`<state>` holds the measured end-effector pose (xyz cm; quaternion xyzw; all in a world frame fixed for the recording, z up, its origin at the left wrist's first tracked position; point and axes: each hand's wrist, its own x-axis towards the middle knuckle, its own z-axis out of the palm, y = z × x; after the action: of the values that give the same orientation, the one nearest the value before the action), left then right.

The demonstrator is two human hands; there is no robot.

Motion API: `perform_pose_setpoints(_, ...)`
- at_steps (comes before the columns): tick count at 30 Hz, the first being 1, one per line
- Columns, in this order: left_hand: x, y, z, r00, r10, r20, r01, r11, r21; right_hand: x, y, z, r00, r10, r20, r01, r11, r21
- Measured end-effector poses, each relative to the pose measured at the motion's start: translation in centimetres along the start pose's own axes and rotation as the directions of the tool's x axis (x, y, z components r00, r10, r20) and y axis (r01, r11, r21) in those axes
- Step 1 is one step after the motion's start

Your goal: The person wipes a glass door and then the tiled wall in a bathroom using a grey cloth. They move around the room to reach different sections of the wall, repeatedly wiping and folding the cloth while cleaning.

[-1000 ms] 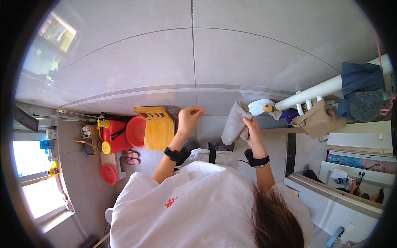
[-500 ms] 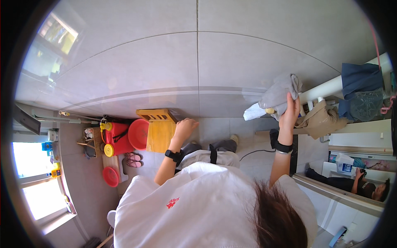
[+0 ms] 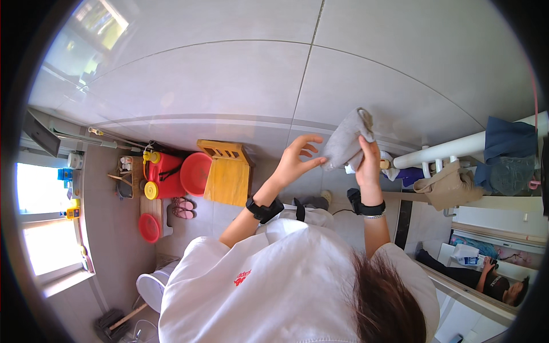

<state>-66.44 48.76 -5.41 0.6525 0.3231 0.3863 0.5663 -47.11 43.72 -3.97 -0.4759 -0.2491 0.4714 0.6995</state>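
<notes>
A folded grey cloth [image 3: 346, 140] is held up in front of me against the pale tiled wall. My right hand [image 3: 369, 163] grips its right side, with fingers behind it and the thumb in front. Close to the cloth's lower left edge is my left hand [image 3: 296, 162], its fingers spread and curved; whether the thumb tip touches the fabric I cannot tell. Behind my right hand, a small white cloth and a purple cloth [image 3: 408, 176] hang by the white rail [image 3: 440, 153].
Beige [image 3: 449, 186] and dark blue [image 3: 506, 139] cloths hang on the rail. Left of me stand a wooden chair [image 3: 229, 182], a red basin [image 3: 195, 173], a red canister [image 3: 168, 176] and pink slippers [image 3: 183, 208]. A white bucket [image 3: 150, 291] is lower left. Another person [image 3: 497, 286] appears far right.
My right hand has brought the grey cloth leftward, away from the rail. My left hand has come up and right toward it, its fingers spreading. The whole view has turned slightly.
</notes>
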Motion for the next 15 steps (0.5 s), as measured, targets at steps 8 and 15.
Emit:
perform_pose_setpoints(8,-1.1,-3.2,-1.8,0.981,-0.135,-0.142,0.137,0.991,0.007,0.0,1.0,0.3,0.998,0.069,-0.010,-0.069,0.997,0.017)
perform_pose_setpoints(15,-0.9,-3.0,-1.9,0.961,-0.164,-0.221,0.184,0.980,0.077,-0.3,0.7,-0.4,0.996,0.061,-0.066,-0.058,0.997,0.044)
